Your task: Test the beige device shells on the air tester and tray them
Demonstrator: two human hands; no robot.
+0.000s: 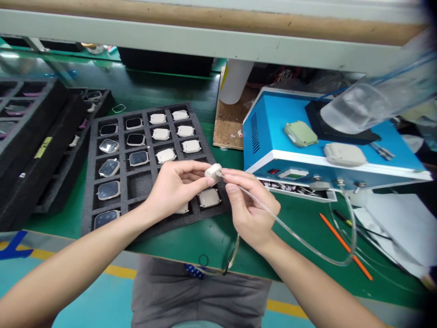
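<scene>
Near the centre of the frame, the left hand [175,187] is pinching a pale watch case [213,173] while the right hand [253,209] is grasping a clear tube [296,235] beside it, work probably calling for a steady case and a squarely held tube.
</scene>
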